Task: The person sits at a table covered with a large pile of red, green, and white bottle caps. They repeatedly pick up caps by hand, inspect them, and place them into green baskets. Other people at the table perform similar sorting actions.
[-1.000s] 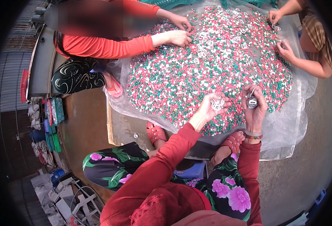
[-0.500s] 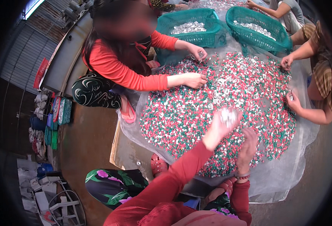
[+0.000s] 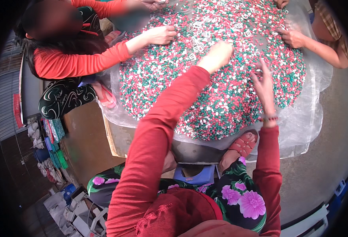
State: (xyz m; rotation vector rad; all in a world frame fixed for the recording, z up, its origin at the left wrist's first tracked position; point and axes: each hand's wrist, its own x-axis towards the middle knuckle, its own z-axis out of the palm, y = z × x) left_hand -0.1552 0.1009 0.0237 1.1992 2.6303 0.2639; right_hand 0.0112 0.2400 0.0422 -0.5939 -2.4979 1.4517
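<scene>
A wide heap of small red, green and white plastic pellets (image 3: 217, 110) covers a translucent sheet (image 3: 300, 122) before me. White plastic buckles (image 3: 198, 47) lie scattered on top, thickest just left of my left hand (image 3: 218, 55). That hand is over the middle of the heap, back upward and fingers curled; a bit of white shows at its fingertips, and its palm is hidden. My right hand (image 3: 264, 81) hovers over the right part of the heap, fingers apart, with nothing visible in it. A beaded bracelet circles its wrist.
A person in an orange-red top (image 3: 79, 61) reaches in from the left, a closed hand (image 3: 162, 34) on the heap. From the right comes another person's hand (image 3: 292, 38). A blue stool (image 3: 195, 175) stands between my legs, beside a red sandal (image 3: 245, 144).
My view has tipped downward and the baskets have left it. My left hand, palm up with whitish pieces before, has turned over and curled. My right hand's fingers have spread.
</scene>
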